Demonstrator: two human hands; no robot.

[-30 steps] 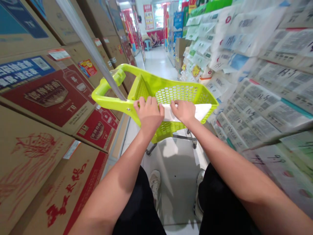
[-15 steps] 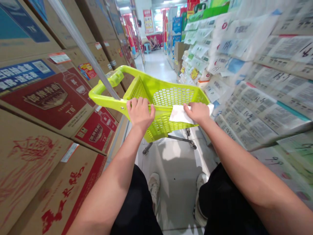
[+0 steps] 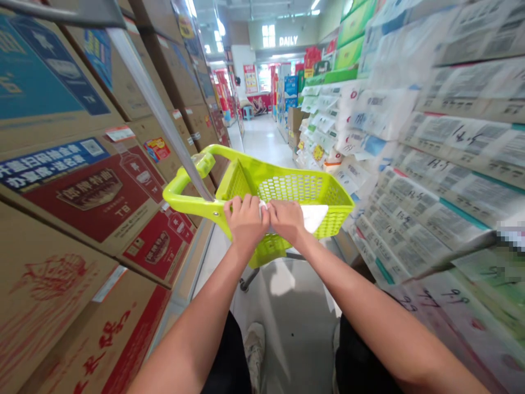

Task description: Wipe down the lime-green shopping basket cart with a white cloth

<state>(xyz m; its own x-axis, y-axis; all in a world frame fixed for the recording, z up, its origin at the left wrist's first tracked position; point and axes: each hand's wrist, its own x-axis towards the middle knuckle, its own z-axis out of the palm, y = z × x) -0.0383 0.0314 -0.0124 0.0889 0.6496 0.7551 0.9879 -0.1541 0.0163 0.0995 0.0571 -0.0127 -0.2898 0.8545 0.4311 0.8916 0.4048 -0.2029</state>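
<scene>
A lime-green shopping cart with a perforated basket stands sideways before me. My left hand is closed over its near rim, close to the handle end. Right beside it, thumb-side touching or nearly so, my right hand is closed on a white cloth pressed against the same rim. Part of the cloth trails to the right along the rim, and a bit shows between the hands. A grey metal pole rises from near the cart's handle toward the upper left.
Stacked cardboard cartons line the left side. Packs of white paper goods with handwritten prices are piled on the right. An aisle floor runs ahead to a blue stool. My shoe is on the tiles below.
My right hand has slid left along the rim with the cloth, up to my left hand. The view has tilted up, so the cart sits lower.
</scene>
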